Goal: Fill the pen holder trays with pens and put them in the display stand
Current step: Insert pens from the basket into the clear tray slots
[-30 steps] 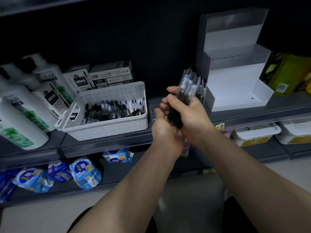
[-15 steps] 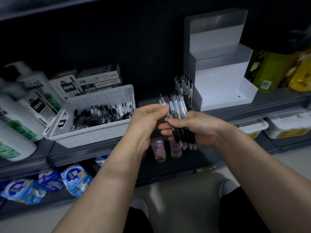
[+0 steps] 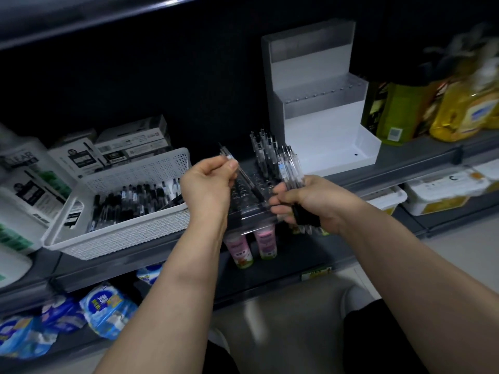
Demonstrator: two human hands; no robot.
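Dim shop aisle, dark grey shelf (image 3: 421, 157) at chest height, black back panel behind it.

Left on the shelf: white perforated basket (image 3: 116, 244), tilted slightly, with loose pens (image 3: 135, 201) lying in a heap inside. Behind the basket, a stack of small boxes (image 3: 132, 144). Further left, white shampoo bottles (image 3: 24, 190), blurred.

Right on the shelf: white stepped display stand (image 3: 321, 125), upright. No tray is visible on its steps. Just beside it to the right, yellow and green bottles (image 3: 464, 112).

Between basket and stand, at the shelf's front edge: clear pen holder tray (image 3: 249, 214), with rows of holes visible in its top. A small cluster of pens (image 3: 263, 147) stands upright in its back rows; the front rows show open holes.

Left hand (image 3: 208, 184): fingers curled, thumb and forefinger pinching a single pen (image 3: 226, 153) near its upper end. This pen slants down and to the right over the tray, its lower end close to the right hand's fingers. Contact with the tray cannot be told.

Right hand (image 3: 313, 203): closed in a fist around a bundle of pens (image 3: 289, 168), clear barrels up and dark grips below the palm, held just above the tray's right side.

Lower shelf: two pink bottles (image 3: 266, 244) under the tray, blue packets (image 3: 105, 311) at left, white tubs (image 3: 442, 193) at right.
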